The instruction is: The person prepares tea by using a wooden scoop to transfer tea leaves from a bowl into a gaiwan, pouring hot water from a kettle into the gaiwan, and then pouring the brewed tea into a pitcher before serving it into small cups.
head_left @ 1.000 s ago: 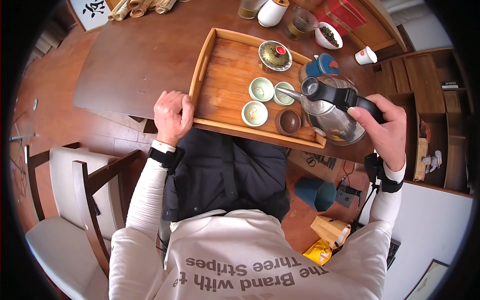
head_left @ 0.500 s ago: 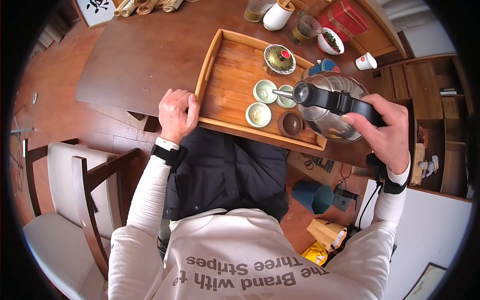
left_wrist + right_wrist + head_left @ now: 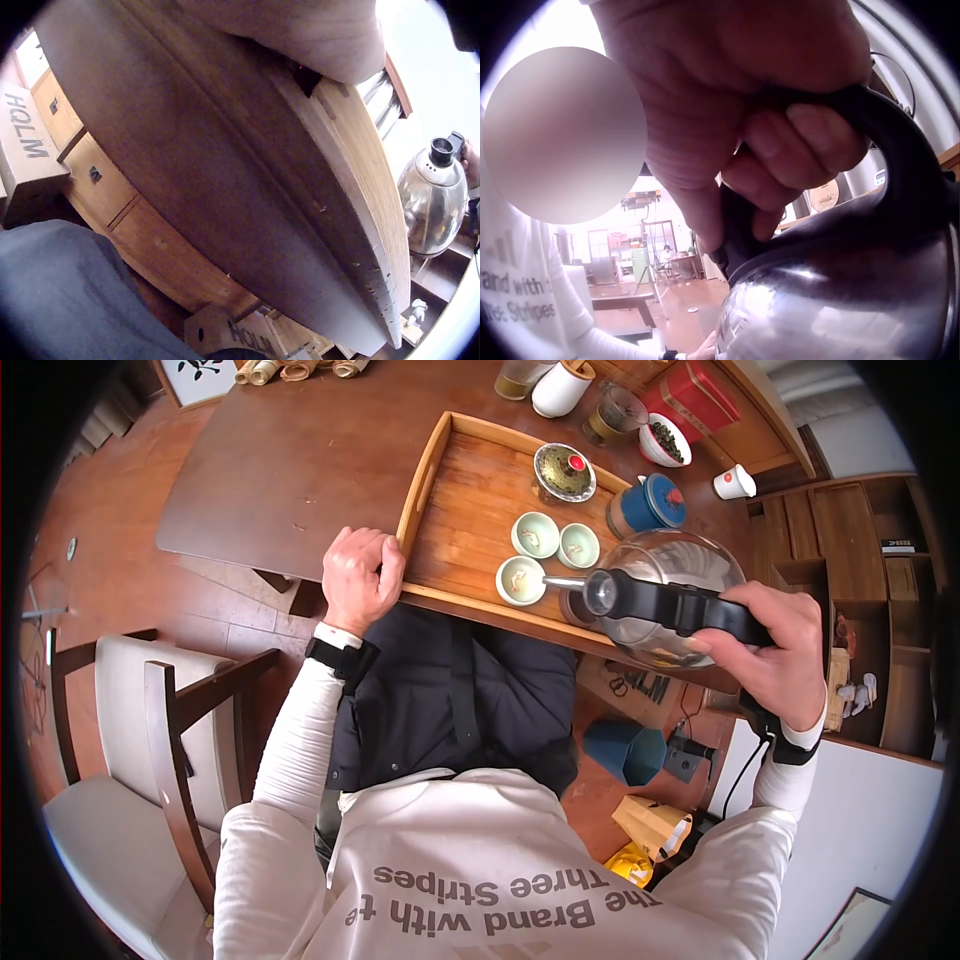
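My right hand grips the black handle of a steel-and-glass kettle, fingers wrapped round it. The kettle's spout points left, its tip at the right rim of the front pale green cup. Two more pale green cups stand behind; a brown cup is largely hidden under the kettle. All are on the wooden tray, with a patterned lidded bowl. My left hand rests with curled fingers at the table edge, beside the tray's front left corner.
A blue lidded pot stands behind the kettle. Farther back are a white canister, glass pitchers, a bowl of leaves, a red box and a paper cup. A blue bin stands on the floor.
The kettle has moved towards me, its spout going from the right-hand green cup to beside the front one. The blue pot shows more fully. My left hand stays by the tray corner.
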Demonstrator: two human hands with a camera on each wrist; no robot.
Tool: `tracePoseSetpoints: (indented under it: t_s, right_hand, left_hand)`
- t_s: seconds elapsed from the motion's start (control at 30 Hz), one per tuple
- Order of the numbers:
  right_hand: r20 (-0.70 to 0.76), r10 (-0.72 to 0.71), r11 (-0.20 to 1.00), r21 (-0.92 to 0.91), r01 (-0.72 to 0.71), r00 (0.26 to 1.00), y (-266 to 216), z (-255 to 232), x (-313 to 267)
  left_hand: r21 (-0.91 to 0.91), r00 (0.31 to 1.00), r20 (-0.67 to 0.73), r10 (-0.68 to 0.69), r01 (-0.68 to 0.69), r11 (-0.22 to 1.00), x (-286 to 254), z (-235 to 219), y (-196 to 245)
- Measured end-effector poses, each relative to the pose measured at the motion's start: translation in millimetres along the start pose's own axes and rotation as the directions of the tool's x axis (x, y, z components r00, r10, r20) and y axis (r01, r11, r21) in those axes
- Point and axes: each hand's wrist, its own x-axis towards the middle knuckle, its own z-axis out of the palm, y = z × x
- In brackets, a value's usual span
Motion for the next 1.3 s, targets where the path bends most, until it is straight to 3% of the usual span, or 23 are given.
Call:
tracePoseSetpoints:
  t_s: [0.47,0.57,0.9,1.3]
  right_hand:
    - [0.010,0.254,0.966,0.040,-0.254,0.967,27.0,-16.7,-44.9]
    - [-0.026,0.195,0.981,0.029,-0.194,0.980,27.8,-11.9,-42.5]
    - [-0.116,0.190,0.981,-0.023,-0.194,0.975,25.7,-27.9,-30.7]
    - [-0.111,0.131,0.981,-0.128,-0.145,0.985,25.0,-21.7,-11.4]
  left_hand:
    - [-0.005,1.000,0.006,-0.003,0.003,1.000,-1.3,2.7,-1.4]
    - [0.000,1.000,0.001,-0.017,0.017,1.000,-1.6,2.3,-0.7]
    - [-0.007,1.000,0.001,-0.002,0.002,1.000,0.1,1.2,1.0]
    - [-0.013,1.000,-0.007,0.000,0.000,1.000,-0.4,1.0,0.1]
